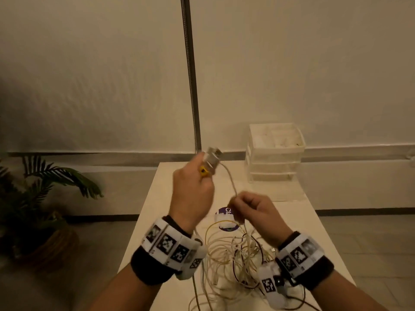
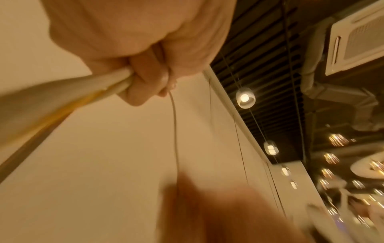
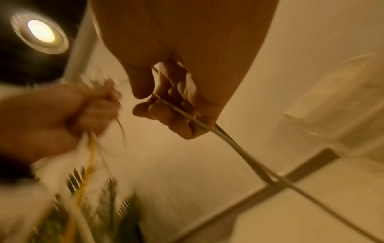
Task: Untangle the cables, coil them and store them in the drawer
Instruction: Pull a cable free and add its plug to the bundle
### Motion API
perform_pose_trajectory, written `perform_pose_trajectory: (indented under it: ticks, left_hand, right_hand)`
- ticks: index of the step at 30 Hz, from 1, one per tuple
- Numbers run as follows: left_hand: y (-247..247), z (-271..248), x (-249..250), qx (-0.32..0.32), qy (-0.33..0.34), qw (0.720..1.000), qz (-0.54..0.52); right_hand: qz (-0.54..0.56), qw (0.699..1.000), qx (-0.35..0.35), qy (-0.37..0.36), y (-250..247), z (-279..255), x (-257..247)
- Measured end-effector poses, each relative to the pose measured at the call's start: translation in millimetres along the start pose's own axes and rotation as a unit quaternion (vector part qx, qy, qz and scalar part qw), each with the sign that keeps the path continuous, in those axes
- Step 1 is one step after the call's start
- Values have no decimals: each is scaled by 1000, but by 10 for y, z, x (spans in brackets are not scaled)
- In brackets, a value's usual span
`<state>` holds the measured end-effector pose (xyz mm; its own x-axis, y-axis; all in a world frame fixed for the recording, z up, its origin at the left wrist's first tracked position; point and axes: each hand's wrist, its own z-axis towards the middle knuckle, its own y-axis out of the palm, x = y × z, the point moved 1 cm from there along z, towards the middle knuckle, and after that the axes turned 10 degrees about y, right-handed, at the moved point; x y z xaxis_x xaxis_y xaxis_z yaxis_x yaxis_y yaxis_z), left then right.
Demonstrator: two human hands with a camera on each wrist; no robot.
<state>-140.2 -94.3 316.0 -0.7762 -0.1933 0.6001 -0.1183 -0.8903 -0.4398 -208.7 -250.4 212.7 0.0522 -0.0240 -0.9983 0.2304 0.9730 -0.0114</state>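
Observation:
A tangle of white, yellow and dark cables (image 1: 233,257) lies on the white table (image 1: 152,212) near me. My left hand (image 1: 193,189) is raised above it, fingers curled round a bunch of cables (image 2: 99,87) whose plug ends (image 1: 212,158) stick out of the fist. One thin white cable (image 1: 231,182) runs from there down to my right hand (image 1: 251,209), which pinches it between thumb and fingers (image 3: 166,113). The strand (image 3: 239,148) runs on below that hand. The white drawer unit (image 1: 275,153) stands at the table's far right.
A round purple sticker (image 1: 225,217) shows on the table under the cables. A metal pole (image 1: 190,72) rises behind the table's far edge. A potted plant (image 1: 40,198) stands on the floor to the left. The wall runs close behind.

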Motion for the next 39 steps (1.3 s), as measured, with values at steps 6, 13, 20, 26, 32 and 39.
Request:
perform_pose_trajectory:
  ticks: [6,13,20,26,32,39]
  left_hand:
    - [-104,39,-57,22,13,1000,1]
    - [265,-238,2,-209,73,971,-86]
    - [279,-84,-30,-161,66,985,8]
    - [-43,435,99,82,37,996,-21]
    - [25,326,60,3,66,997,-40]
    - [332,-74,33,-177,120,976,-34]
  right_hand:
    - [-46,993,80,79,-34,-107,433]
    - [104,993,-20,45,22,-94,-322]
    - [69,995,-57,44,-84,-54,-573]
    - [-6,999,-21,48,2,-127,-65]
    - [65,992,34,100,54,-183,87]
    - [147,985,-17,93,14,-87,-561]
